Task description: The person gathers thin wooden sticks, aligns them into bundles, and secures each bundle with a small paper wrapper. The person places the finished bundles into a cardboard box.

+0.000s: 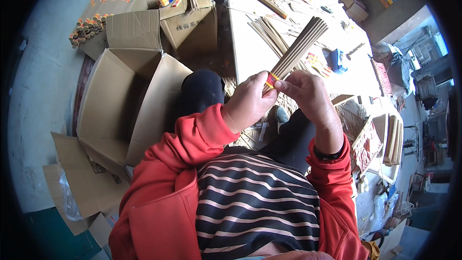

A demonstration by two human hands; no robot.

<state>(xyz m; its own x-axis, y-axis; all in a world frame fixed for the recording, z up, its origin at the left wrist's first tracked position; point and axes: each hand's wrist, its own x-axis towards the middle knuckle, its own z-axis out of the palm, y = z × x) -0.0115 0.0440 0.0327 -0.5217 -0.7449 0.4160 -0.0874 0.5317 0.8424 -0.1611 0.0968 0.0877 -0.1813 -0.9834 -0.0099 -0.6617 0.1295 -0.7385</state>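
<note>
A bundle of brown incense sticks [304, 43] slants up and to the right over the near edge of the white table [240, 33]. My left hand [248, 100] is closed round its lower end. A red and yellow paper label [271, 80] wraps the bundle there. My right hand [310, 94] is closed too, its thumb pressed on the label's edge and its other fingers curled behind. Beyond the bundle, loose incense sticks [269, 36] lie fanned on the table. More red and yellow labels [318, 65] lie to the right, beside a blue tape dispenser [339, 61].
An open cardboard carton [107, 101] stands at my left, with a taller cardboard box [192, 31] behind it. Finished incense bundles [113, 2] are stacked at the far left. Another banded bundle [262, 1] lies far back on the table. Sticks in a white container [393, 139] stand at the right.
</note>
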